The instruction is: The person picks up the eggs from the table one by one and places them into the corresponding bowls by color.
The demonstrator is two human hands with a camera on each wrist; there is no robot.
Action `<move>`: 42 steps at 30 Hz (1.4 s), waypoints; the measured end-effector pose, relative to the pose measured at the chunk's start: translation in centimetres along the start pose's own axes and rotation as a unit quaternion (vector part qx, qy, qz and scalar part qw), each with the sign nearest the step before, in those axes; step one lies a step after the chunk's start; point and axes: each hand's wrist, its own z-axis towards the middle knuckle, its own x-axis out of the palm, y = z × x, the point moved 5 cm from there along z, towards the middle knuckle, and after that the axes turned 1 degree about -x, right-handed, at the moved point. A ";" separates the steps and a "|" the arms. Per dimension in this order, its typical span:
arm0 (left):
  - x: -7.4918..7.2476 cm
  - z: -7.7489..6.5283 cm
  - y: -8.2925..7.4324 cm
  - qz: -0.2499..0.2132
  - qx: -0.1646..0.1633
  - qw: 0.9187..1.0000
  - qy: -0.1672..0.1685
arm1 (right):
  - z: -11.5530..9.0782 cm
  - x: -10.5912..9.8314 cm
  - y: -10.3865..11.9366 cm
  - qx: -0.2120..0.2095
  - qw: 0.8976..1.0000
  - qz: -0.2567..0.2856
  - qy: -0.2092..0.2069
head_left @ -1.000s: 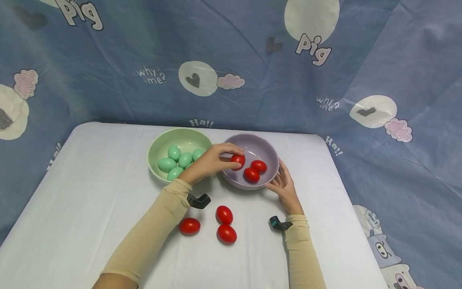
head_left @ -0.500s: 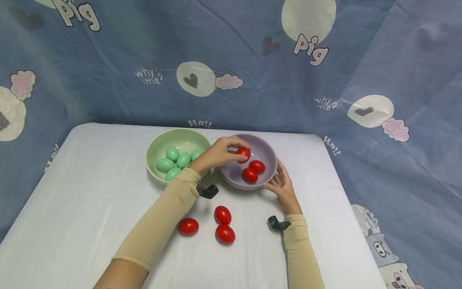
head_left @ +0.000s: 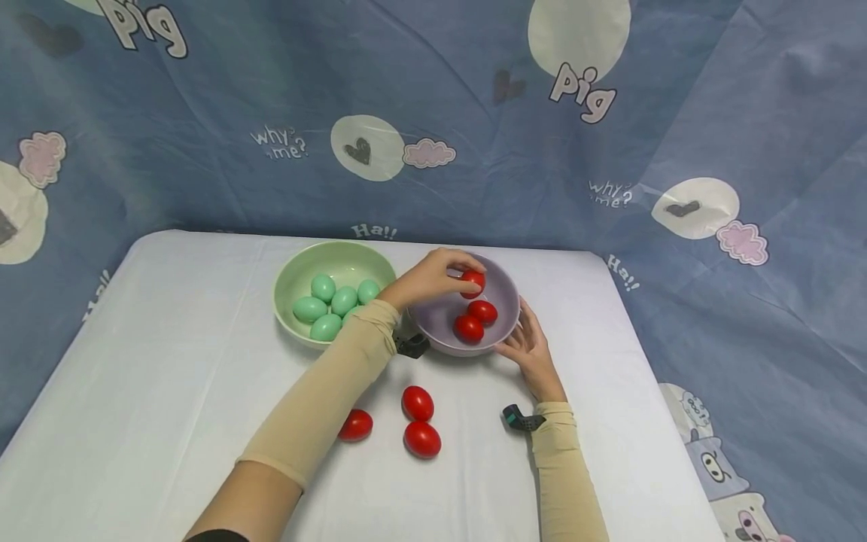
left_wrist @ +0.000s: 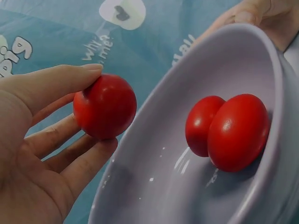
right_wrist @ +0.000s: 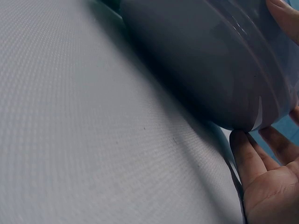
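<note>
In the head view my left hand (head_left: 436,277) pinches a red egg (head_left: 473,283) over the back part of the purple bowl (head_left: 440,333). The left wrist view shows this egg (left_wrist: 105,107) between thumb and fingertips, just off the rim. Two more red eggs (head_left: 469,328) lie touching inside the bowl. My right hand (head_left: 535,354) holds the bowl's outer wall at the front right. Its fingers (right_wrist: 247,156) touch the lower side of the bowl in the right wrist view, and the thumb lies higher on the wall.
Left of the purple bowl stands a green bowl (head_left: 287,320) with several mint-green eggs (head_left: 323,288). On the white table (head_left: 169,406) in front lie two red eggs (head_left: 420,421) close together. Another red egg (head_left: 357,426) is partly hidden by my left sleeve. A blue printed cloth (head_left: 474,203) hangs behind.
My left hand has moved right and a little away from me, carrying the red egg farther over the purple bowl. My right hand stays at the bowl.
</note>
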 end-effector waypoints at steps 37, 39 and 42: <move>4.2 4.6 3.3 0.035 -0.069 0.996 0.051 | 0.0 0.0 0.1 -0.003 1.000 0.029 0.005; 4.3 4.5 3.4 0.042 -0.077 0.994 0.062 | -0.1 0.0 0.1 -0.004 1.000 0.031 0.005; 4.5 4.5 3.6 0.049 -0.080 0.993 0.071 | 0.0 0.1 0.2 -0.008 0.999 0.031 0.007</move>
